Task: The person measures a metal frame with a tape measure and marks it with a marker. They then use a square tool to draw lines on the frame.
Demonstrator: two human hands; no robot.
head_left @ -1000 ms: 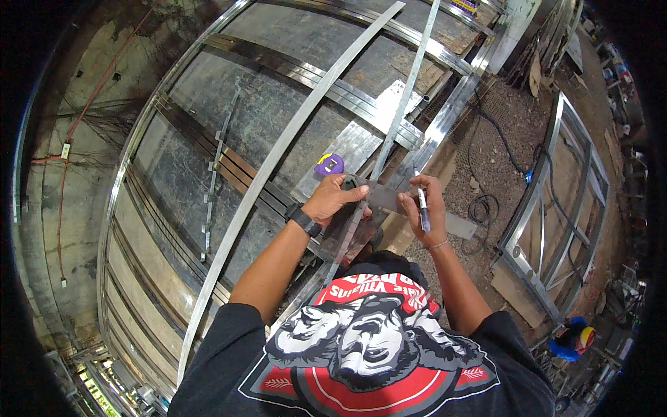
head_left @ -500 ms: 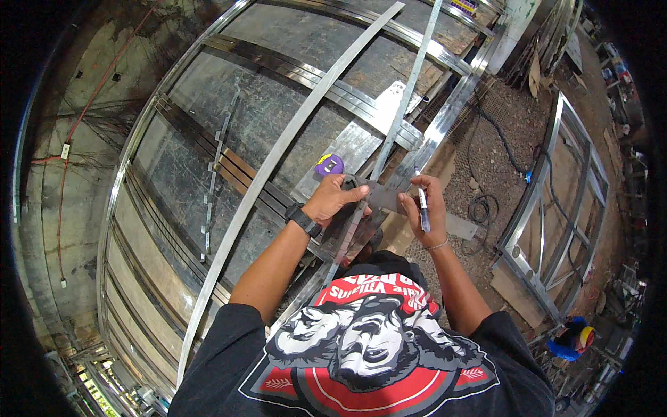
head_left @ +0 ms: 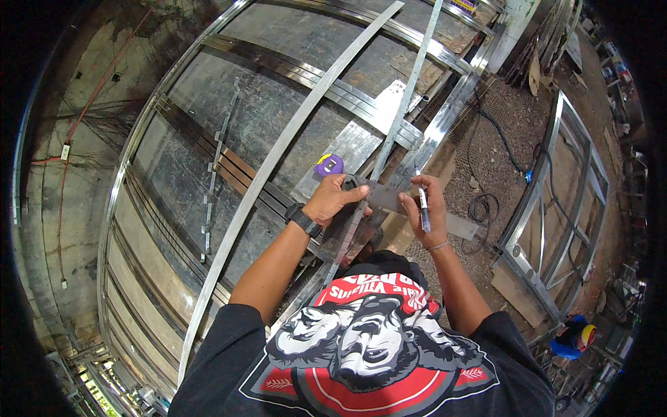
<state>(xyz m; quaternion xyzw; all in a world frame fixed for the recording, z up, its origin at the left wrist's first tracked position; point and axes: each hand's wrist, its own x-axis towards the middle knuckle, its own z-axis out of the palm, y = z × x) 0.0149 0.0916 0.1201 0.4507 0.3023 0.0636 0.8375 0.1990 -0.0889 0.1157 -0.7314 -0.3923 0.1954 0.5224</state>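
Metal plate [head_left: 384, 196]: small, flat, dark grey piece, near the middle of the frame, a little right; it lies across a thin steel strip.
Marker [head_left: 422, 207]: slim pen, white with dark tip end, upright-tilted, right of the plate, touching its right edge area.
Steel strip [head_left: 406, 97]: long, narrow, shiny; runs from top centre down to the plate.

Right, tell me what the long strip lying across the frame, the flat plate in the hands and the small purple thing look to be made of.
Long pale strip: likely metal, dull silver sheen.
Flat grey plate, held between the left hand and the right hand: probably steel, matte, thin with straight edges.
Small purple rounded case: looks like glossy plastic, perhaps a tape measure.
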